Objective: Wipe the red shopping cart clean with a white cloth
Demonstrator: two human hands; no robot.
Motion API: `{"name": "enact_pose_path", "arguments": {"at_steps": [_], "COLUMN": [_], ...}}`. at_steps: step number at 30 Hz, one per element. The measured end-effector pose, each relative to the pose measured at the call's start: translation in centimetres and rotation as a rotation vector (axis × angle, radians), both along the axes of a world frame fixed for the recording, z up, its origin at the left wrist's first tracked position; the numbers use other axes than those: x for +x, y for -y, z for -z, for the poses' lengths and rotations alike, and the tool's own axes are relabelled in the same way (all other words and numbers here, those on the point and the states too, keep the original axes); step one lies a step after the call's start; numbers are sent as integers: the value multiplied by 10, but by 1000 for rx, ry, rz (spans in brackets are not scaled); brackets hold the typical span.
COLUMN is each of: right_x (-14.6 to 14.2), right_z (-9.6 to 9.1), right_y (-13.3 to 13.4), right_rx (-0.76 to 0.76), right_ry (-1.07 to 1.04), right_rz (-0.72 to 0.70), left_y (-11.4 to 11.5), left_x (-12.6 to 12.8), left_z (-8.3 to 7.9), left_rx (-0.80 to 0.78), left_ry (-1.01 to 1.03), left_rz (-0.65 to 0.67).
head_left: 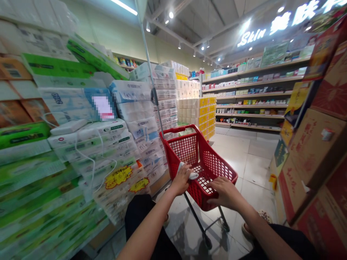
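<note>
A red plastic shopping cart point(173, 155) with lattice walls and dark metal legs stands between my knees. My left hand point(183, 179) is closed on a white cloth point(193, 176) and rests at the basket's left rim. Part of the cloth is hidden under the fingers. At the near right corner of the basket is my right hand point(225, 193), its fingers reaching over the rim and its thumb apart from them. No object shows in it, and whether it presses on the rim I cannot tell. The basket's lattice floor shows between the two hands.
Stacked tissue packs point(143, 119) rise close on the left, with a white cable point(93, 162) and a lit screen point(103, 106) on them. Cardboard boxes point(311, 144) are piled on the right. Pale floor tiles point(241, 155) lead to stocked shelves point(249, 92).
</note>
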State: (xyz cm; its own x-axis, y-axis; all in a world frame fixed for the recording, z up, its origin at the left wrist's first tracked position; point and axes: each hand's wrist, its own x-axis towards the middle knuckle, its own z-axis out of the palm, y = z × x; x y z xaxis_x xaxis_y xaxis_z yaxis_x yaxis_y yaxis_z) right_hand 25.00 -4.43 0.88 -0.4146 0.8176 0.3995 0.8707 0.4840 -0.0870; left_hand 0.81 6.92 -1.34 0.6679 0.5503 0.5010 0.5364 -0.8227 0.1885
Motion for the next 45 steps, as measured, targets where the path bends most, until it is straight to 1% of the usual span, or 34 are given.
{"name": "enact_pose_path", "arguments": {"at_steps": [2,4,6,8,11,16,18,19,21,25,27,29,32,34,35,37,39,42,45], "right_x": [18,28,29,25,11,-16,-27,-32,-40,-55,-59,-59,-48,-34,-27,-14,-7,-11,-23], "right_z": [-6,-5,0,7,14,22,24,26,28,34,34,32,24,18,16,14,15,20,24], "right_y": [-5,-11,-15,-16,-12,-2,0,1,1,-1,-2,-3,-3,-2,-2,-2,-2,-2,-1], "right_rx": [-54,-88,-84,-58,-13,55,68,73,86,143,167,162,103,84,83,64,4,-53,-34], "right_ry": [40,83,120,138,137,95,81,71,53,26,23,29,41,54,65,102,144,170,144], "right_rz": [41,96,127,135,143,185,216,228,242,261,259,227,102,61,77,158,235,277,268], "left_y": [-2,-4,-2,6,30,90,104,106,104,82,74,71,76,83,86,92,98,106,114], "left_x": [0,1,3,4,3,-1,-3,-5,-11,-23,-24,-20,-11,-5,-2,2,7,19,37], "left_z": [-2,-4,-6,-8,-10,-3,1,3,4,1,-1,-2,-1,1,2,5,10,18,22], "left_rx": [-10,-17,-21,-29,-52,-74,-77,-74,-61,-52,-62,-66,-56,-44,-39,-30,-21,-14,-29], "left_ry": [-7,-4,9,23,24,3,1,-1,-15,-52,-36,2,59,71,70,63,65,84,91], "left_rz": [6,-4,-26,-50,-52,11,8,2,1,-1,-34,-73,-114,-129,-136,-156,-190,-239,-236]}}
